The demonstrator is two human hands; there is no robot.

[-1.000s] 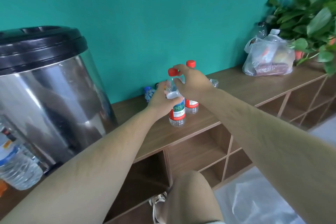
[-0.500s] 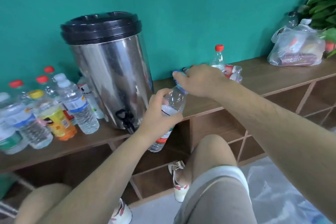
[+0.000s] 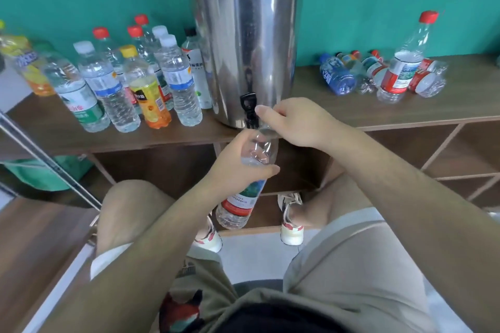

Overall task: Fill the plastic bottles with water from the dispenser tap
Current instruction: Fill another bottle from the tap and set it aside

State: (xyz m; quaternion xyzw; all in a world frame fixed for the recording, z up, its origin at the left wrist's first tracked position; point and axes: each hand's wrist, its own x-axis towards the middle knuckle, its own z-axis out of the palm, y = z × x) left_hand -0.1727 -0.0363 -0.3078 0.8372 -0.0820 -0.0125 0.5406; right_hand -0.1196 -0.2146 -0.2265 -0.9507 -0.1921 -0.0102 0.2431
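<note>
Bottle (image 3: 239, 205) brought up near tap (image 3: 248, 105), tilted

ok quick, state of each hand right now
Left hand: grips the clear plastic bottle with red label at its shoulder.
Right hand: fingers curled on that bottle's top.

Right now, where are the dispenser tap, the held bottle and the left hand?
dispenser tap (image 3: 247, 101): head view, black lever
held bottle (image 3: 244, 198): head view, red-and-green label
left hand (image 3: 230, 169): head view, back of hand

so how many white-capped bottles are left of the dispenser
3: left bottle in the front row; right bottle nearer the dispenser; rear bottle behind it. Others may be hidden.
</note>
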